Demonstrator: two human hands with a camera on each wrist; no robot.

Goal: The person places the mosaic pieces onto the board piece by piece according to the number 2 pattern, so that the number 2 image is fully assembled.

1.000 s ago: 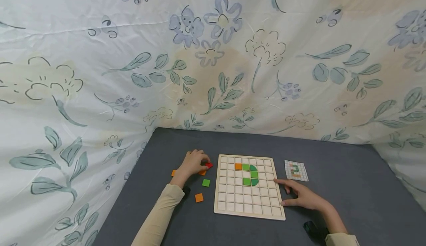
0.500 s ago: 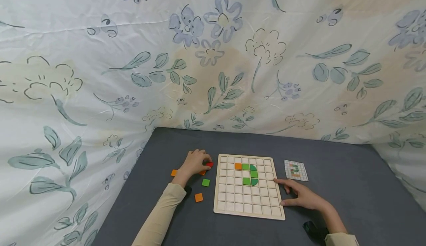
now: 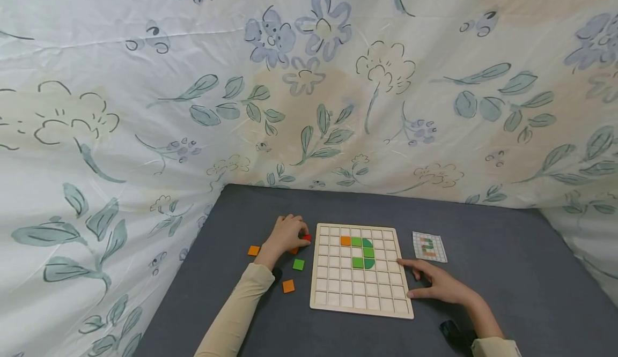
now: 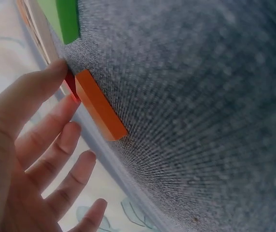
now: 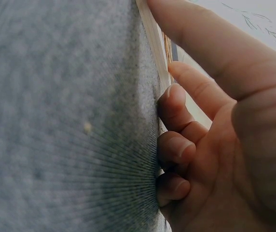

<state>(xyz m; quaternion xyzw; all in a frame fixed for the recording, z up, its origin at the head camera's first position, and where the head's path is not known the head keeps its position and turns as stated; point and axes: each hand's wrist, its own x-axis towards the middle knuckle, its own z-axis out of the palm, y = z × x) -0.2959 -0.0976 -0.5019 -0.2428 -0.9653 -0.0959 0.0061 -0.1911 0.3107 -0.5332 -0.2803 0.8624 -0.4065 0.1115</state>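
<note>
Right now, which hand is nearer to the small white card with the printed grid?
Right. Just below the card in the head view, the right hand touches the pale wooden board; the left hand, beyond the board's left edge, pinches a small red tile.

A screened-off tabletop nook is showing: pale floral cloth (image 3: 309, 126) is hanging along the far, left and right sides of a grey fabric-topped table (image 3: 492, 228), hiding what room is surrounding it.
</note>
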